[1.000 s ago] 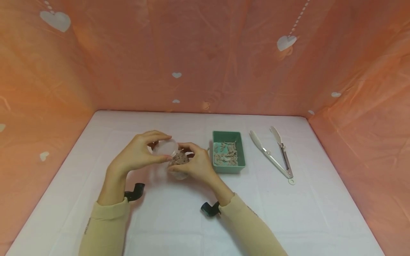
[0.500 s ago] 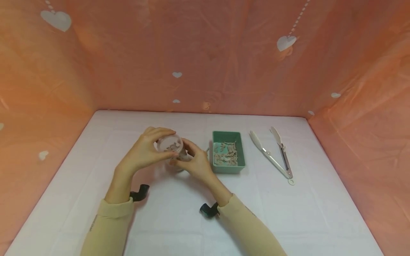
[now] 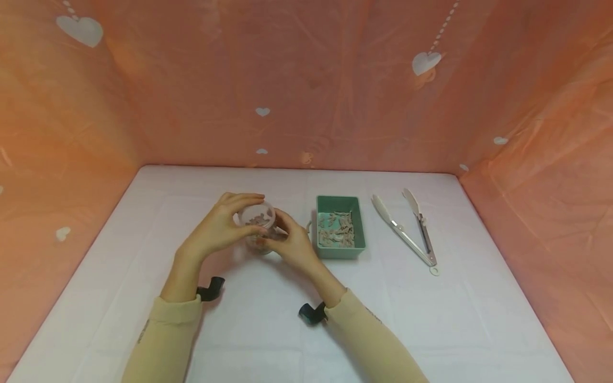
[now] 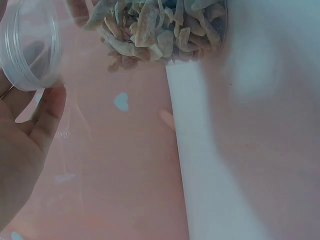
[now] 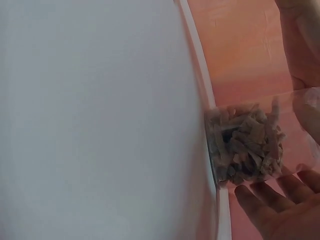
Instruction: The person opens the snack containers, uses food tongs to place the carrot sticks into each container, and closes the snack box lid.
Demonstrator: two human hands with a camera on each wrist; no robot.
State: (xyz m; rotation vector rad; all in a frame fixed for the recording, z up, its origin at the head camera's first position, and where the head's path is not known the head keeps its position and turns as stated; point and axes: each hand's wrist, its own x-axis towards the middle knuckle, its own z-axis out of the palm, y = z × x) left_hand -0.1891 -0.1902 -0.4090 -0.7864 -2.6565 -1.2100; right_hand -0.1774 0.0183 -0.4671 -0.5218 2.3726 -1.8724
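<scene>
My left hand point(image 3: 217, 227) pinches a clear round lid point(image 3: 254, 214) between thumb and fingers. In the left wrist view the lid point(image 4: 32, 47) has a ridged rim. It is held over the mouth of a clear plastic jar point(image 5: 245, 142), partly filled with dried brown strips point(image 4: 160, 32). Whether lid and jar touch I cannot tell. My right hand point(image 3: 298, 242) grips the jar's side; its fingers point(image 5: 267, 200) show along the wall in the right wrist view. From the head view the jar is mostly hidden behind the lid and the hands.
Right of the hands stands a green rectangular box point(image 3: 341, 252) with similar brown strips scattered on its floor. Farther right, metal tongs point(image 3: 407, 234) lie spread on the white tablecloth point(image 3: 249, 330). An orange curtain point(image 3: 306, 85) with white hearts encloses the table's back and sides.
My left hand has moved right and brought the lid over the jar's mouth. The jar has shifted slightly left and away from me. Box and tongs stay put.
</scene>
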